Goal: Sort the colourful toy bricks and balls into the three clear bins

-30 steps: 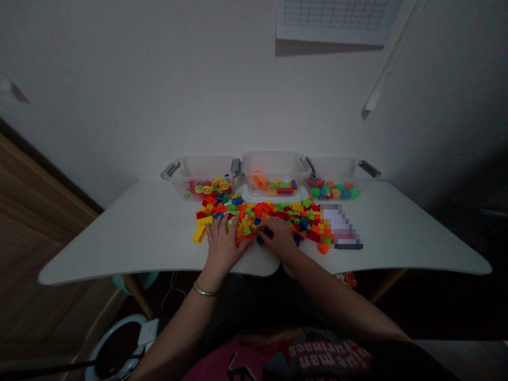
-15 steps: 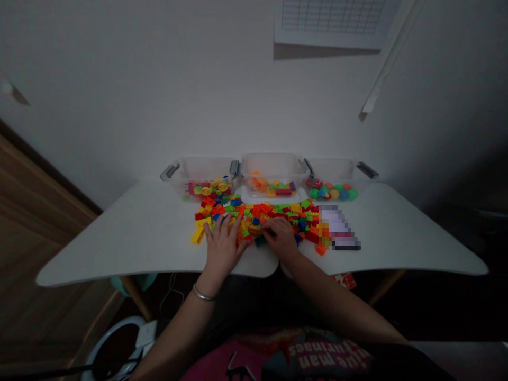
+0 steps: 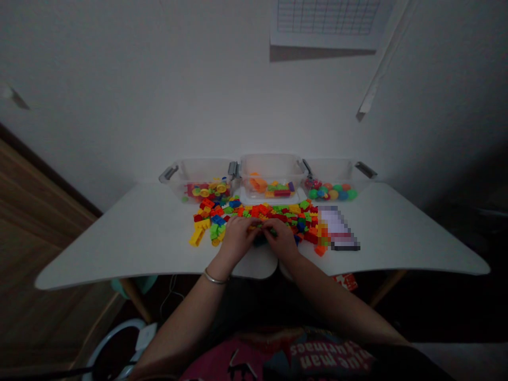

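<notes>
the left hand, splayed over the bricks half a second earlier, had come in beside the right hand, which had barely moved. on my feed both sets of fingers were curled narrow, but i couldn't tell what they held. light green bricks now showed at left; the pile lay on the white table, before three clear bins.

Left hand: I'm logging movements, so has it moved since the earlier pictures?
Yes: judged against the left clear bin, the left hand has shifted rightward, closer to the right hand, uncovering some green bricks.
</notes>
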`<state>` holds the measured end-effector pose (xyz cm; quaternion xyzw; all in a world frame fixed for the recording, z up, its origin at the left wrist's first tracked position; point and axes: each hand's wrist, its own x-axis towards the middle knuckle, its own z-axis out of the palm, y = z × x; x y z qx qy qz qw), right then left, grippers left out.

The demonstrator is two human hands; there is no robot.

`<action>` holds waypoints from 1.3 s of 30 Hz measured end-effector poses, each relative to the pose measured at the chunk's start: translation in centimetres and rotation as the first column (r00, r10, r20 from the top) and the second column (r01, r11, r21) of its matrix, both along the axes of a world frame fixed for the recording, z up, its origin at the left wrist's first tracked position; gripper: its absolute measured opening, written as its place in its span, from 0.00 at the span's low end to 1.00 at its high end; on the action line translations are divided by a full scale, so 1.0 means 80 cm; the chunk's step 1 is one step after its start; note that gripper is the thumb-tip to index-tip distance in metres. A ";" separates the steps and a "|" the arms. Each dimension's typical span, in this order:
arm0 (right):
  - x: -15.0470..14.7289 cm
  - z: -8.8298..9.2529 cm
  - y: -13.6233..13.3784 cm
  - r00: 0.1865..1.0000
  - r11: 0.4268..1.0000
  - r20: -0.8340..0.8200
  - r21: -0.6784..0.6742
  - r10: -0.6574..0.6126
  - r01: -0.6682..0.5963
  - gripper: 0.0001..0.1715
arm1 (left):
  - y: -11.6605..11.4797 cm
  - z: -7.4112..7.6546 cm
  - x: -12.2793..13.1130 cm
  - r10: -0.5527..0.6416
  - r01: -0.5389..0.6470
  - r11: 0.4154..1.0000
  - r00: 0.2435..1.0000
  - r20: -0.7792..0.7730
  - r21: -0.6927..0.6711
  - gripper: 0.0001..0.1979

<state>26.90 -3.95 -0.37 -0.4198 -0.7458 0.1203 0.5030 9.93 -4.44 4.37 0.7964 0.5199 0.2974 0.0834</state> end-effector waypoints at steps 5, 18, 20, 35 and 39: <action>-0.005 0.001 -0.002 0.998 0.996 0.033 0.080 -0.044 0.042 0.10 | 0.012 0.001 -0.009 0.007 -0.005 1.000 0.994 0.108 -0.023 0.06; -0.010 0.015 -0.006 0.962 0.989 0.250 0.126 -0.108 0.078 0.15 | 0.141 0.071 -0.103 0.266 -0.469 0.857 0.758 0.596 0.213 0.11; -0.009 0.014 -0.003 0.961 0.990 0.257 0.116 -0.106 0.078 0.15 | 0.159 0.083 -0.116 0.294 -0.490 0.826 0.797 0.528 0.280 0.10; -0.012 0.010 0.001 0.962 0.994 0.255 0.074 -0.095 0.078 0.14 | 0.177 0.074 -0.137 0.375 -0.358 0.893 0.927 -0.008 0.272 0.13; -0.012 0.010 0.000 0.960 0.993 0.260 0.080 -0.101 0.083 0.15 | 0.176 0.066 -0.138 0.315 -0.294 0.907 0.949 -0.023 0.303 0.15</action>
